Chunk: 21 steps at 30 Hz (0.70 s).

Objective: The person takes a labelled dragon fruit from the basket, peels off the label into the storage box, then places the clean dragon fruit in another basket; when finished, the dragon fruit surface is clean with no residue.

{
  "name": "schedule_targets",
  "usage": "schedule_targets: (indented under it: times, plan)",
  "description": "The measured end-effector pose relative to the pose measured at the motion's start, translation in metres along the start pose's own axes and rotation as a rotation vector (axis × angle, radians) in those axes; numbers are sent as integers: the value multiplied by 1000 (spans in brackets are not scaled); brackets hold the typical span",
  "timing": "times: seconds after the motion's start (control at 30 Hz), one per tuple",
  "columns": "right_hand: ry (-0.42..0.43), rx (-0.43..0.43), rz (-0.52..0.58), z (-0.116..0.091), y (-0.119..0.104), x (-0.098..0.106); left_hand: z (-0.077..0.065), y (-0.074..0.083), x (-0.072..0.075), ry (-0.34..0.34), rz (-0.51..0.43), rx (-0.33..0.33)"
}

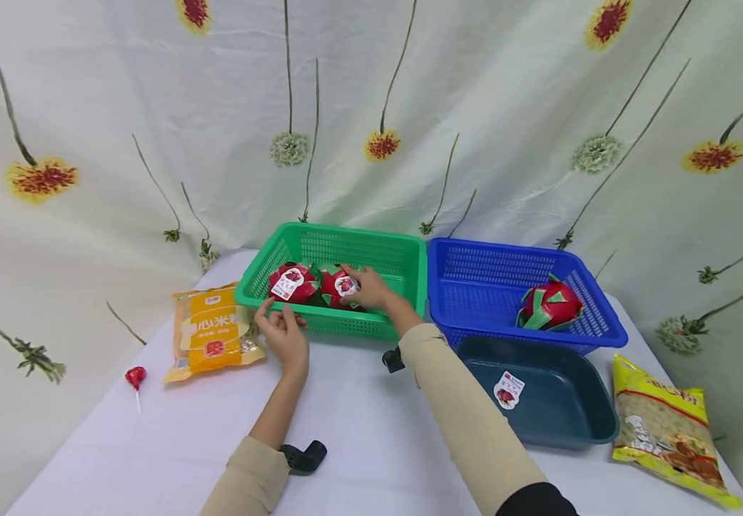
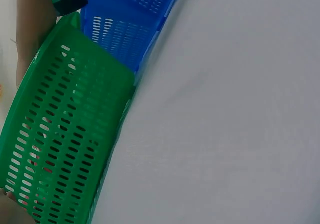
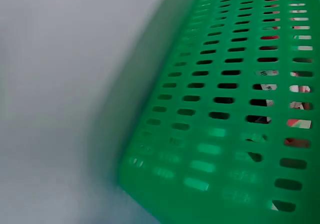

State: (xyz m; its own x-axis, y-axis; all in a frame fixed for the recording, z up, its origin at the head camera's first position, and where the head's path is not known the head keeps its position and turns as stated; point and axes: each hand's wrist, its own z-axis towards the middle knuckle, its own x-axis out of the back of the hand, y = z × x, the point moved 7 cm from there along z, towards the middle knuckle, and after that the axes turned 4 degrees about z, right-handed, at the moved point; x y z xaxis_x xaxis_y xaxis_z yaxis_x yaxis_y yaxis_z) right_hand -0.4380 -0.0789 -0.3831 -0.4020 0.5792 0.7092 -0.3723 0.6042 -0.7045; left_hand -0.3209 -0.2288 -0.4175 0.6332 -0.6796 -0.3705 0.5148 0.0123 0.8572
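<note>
green basket (image 1: 345, 322), two dragon fruits (image 1: 305, 288) inside, right hand (image 1: 376, 292) gripping one, left hand (image 1: 286, 340) relaxed outside, blue basket (image 1: 474, 290) with another fruit (image 1: 554, 308)

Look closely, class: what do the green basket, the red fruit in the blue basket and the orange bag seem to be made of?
Green basket: probably moulded plastic, slight sheen; even colour, regular slots.
Red fruit: shiny, with highlights on its red and green surface; real or imitation, I cannot tell.
Orange bag: likely plastic film, somewhat glossy; printed front, flat end seams.
</note>
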Motion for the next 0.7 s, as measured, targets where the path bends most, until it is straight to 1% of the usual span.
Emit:
schedule_targets:
  times: [0.1,0.3,0.43,0.57,0.63,0.7]
  plan:
    - [-25,7,-6,0,3,-4,0,1,1,2,-2,-6]
    - [-25,49,75,1,3,-6,1,2,1,-14,11,11]
    - [-17,62,133,-1,0,-4,1,5,1,-23,-1,14]
    - [7,37,236,-4,2,0,-1,13,-1,-39,-10,21]
    - [21,-3,322,-5,7,3,-3,19,-2,-44,-4,24]
    - [34,-52,433,-6,12,5,-5,23,-2,-45,3,25]
